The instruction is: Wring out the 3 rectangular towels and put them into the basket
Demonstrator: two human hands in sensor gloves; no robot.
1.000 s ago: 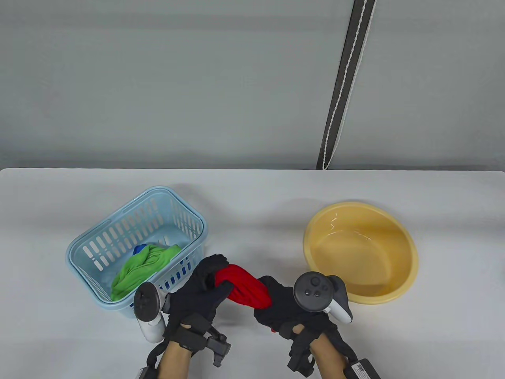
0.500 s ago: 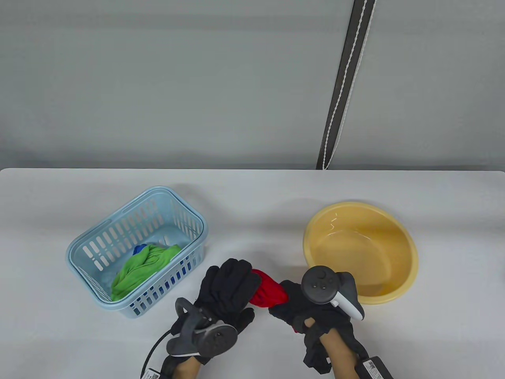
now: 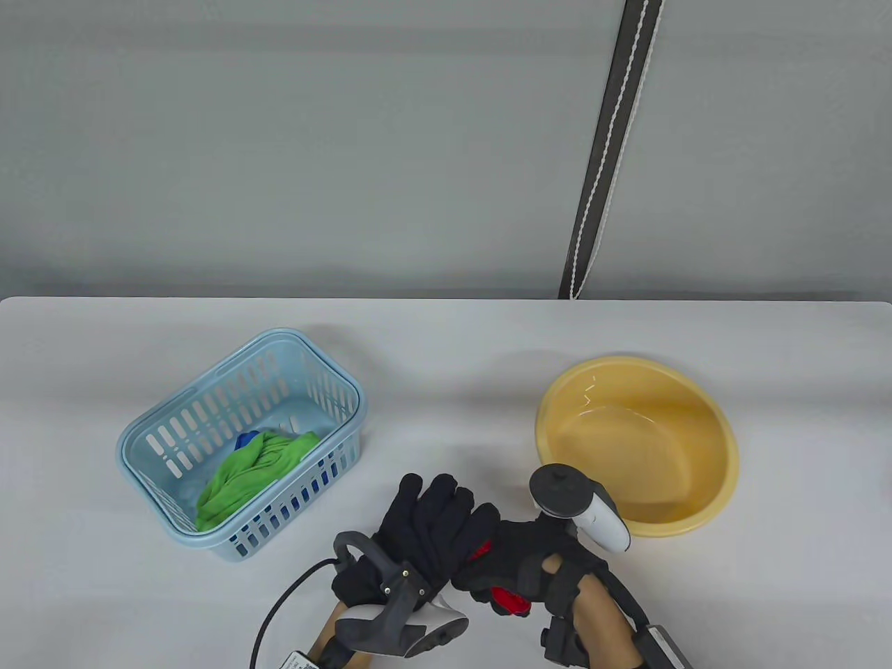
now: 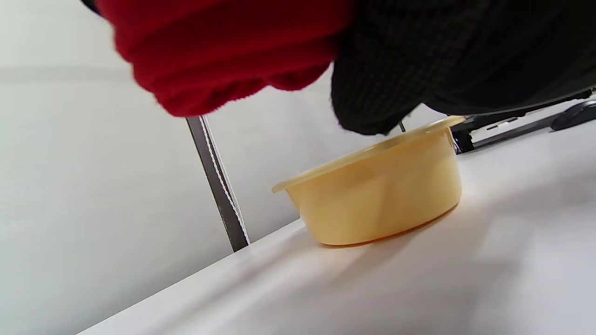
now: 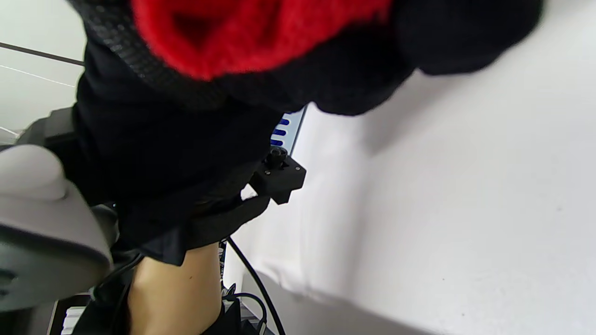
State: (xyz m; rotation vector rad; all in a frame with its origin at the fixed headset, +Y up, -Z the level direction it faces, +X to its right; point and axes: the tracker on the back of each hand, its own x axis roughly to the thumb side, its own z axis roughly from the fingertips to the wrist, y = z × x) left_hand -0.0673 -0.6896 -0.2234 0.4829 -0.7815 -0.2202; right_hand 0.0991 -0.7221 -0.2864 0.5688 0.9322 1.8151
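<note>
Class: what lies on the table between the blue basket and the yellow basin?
In the table view, only bare table lies between basket and basin.

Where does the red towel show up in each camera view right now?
Table view: red towel bottom centre, mostly hidden between both gloved hands.
Left wrist view: top left.
Right wrist view: top centre.
Shared landmark: the white table, in all three.
</note>
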